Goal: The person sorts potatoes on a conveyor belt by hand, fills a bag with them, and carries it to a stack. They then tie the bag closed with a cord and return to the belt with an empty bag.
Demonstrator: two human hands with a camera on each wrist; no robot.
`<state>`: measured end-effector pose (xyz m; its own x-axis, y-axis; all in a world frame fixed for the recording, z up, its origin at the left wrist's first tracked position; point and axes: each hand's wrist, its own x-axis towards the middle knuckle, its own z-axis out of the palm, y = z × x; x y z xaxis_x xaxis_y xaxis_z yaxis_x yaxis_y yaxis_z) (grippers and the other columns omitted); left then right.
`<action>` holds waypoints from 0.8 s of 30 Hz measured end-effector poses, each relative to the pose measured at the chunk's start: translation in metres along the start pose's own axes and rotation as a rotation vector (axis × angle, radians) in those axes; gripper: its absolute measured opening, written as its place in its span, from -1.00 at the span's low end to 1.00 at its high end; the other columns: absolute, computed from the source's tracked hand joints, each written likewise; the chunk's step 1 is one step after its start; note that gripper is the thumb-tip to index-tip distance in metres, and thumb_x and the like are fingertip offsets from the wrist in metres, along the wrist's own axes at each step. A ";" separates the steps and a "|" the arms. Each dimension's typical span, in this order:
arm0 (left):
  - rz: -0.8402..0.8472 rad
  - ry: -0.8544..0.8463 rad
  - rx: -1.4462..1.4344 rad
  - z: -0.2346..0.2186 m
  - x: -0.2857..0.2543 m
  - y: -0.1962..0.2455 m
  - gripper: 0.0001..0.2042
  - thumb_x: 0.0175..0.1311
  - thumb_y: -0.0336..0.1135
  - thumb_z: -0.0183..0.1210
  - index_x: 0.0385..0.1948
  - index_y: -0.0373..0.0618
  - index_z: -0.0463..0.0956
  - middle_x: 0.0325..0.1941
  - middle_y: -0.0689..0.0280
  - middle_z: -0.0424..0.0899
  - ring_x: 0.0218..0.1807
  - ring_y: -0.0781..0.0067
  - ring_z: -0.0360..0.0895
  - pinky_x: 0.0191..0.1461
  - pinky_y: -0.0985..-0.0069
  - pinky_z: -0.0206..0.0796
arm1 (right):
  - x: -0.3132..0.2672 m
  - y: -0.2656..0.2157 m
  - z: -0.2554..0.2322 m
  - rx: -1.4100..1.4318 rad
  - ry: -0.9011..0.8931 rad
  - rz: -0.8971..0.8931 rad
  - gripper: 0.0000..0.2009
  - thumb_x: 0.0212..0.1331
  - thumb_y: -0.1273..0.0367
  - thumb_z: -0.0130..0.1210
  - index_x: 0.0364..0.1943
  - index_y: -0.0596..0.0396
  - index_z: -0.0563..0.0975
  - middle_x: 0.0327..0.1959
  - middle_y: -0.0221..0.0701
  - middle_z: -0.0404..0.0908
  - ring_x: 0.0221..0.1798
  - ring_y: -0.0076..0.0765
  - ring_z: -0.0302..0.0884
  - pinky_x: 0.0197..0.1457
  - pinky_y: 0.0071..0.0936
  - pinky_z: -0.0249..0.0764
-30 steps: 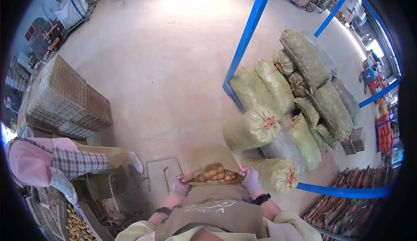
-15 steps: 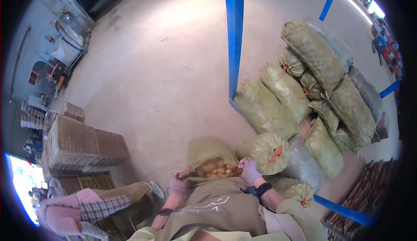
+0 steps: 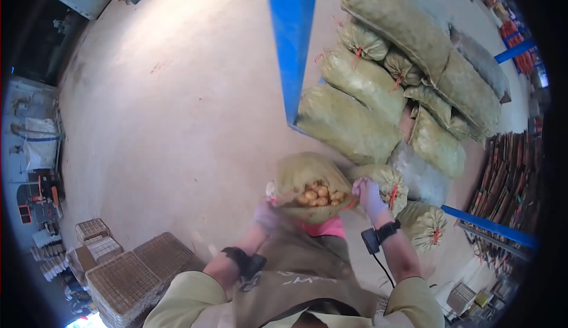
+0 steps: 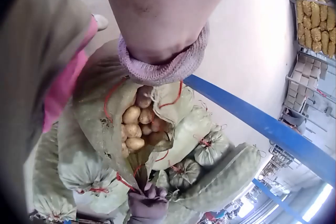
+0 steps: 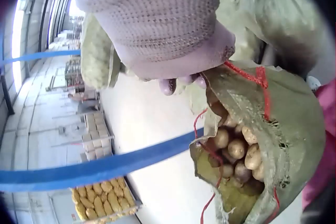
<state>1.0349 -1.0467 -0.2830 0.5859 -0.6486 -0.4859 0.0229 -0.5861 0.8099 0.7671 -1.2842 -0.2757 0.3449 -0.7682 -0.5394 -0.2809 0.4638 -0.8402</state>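
An olive-green woven sack (image 3: 307, 168) stands in front of the person, its mouth open and a red drawstring (image 5: 266, 98) threaded around the rim. Brown potatoes (image 3: 319, 195) show inside. My right hand (image 3: 370, 199), in a light purple glove, grips the right side of the rim; in the left wrist view its curled fingers bunch the sack's edge. At the opposite side of the mouth, my gloved left hand (image 3: 268, 217) holds the rim, blurred in the head view. The left glove's cuff (image 4: 163, 64) hides most of those fingers in the left wrist view.
Tied full sacks (image 3: 352, 121) lie piled to the right, some close beside the open one. A blue post (image 3: 291, 38) rises ahead, and a blue rail (image 3: 491, 226) runs at lower right. Wicker baskets (image 3: 127, 283) stand at lower left, flattened stacked material (image 3: 503, 174) at right.
The head view has turned, and the other person has left it. The sack's mouth now sits farther from my body and to the right, with both hands moved along with it.
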 end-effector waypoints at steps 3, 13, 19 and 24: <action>0.528 0.199 0.492 0.025 0.098 -0.082 -0.98 0.31 -0.48 0.03 -0.29 -0.15 0.38 -0.43 0.26 0.54 -0.32 0.22 0.52 -0.15 0.36 0.37 | 0.081 0.027 0.002 0.289 0.130 -0.044 -0.77 0.44 0.54 -0.17 -0.40 0.11 0.47 -0.54 -0.42 0.45 -0.51 -0.47 0.34 -0.39 -0.47 0.35; -0.326 -0.098 -0.669 0.092 0.231 0.066 -0.67 0.21 -0.65 0.07 0.02 -0.17 0.46 -0.16 0.22 0.64 -0.05 0.33 0.59 0.13 0.44 0.45 | 0.192 0.037 -0.031 0.676 0.391 -0.202 -0.83 0.19 0.66 -0.07 -0.42 0.19 0.54 -0.45 -0.35 0.56 -0.35 -0.41 0.53 -0.04 -0.47 0.51; -0.309 -0.625 -0.286 0.057 0.267 0.108 -0.54 0.33 -0.49 0.14 0.29 -0.20 0.38 -0.06 0.24 0.68 -0.03 0.45 0.61 0.12 0.48 0.45 | 0.156 0.045 -0.053 0.813 0.629 -0.215 -0.70 0.25 0.55 0.08 0.08 0.21 0.53 -0.23 -0.44 0.61 -0.21 -0.52 0.56 -0.01 -0.53 0.49; -0.482 -1.111 0.000 0.066 0.308 0.172 -0.34 0.42 -0.23 0.18 0.48 -0.26 0.13 -0.06 0.29 0.68 -0.06 0.48 0.62 0.08 0.48 0.46 | 0.119 0.065 -0.016 0.250 0.676 0.122 -0.21 0.26 0.15 0.32 0.45 0.23 0.19 0.19 -0.40 0.52 0.20 -0.59 0.44 0.12 -0.58 0.41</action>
<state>1.1653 -1.3790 -0.3151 -0.4974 -0.4270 -0.7551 0.0471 -0.8824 0.4681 0.7759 -1.3527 -0.3932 -0.3266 -0.7717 -0.5457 -0.0408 0.5883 -0.8076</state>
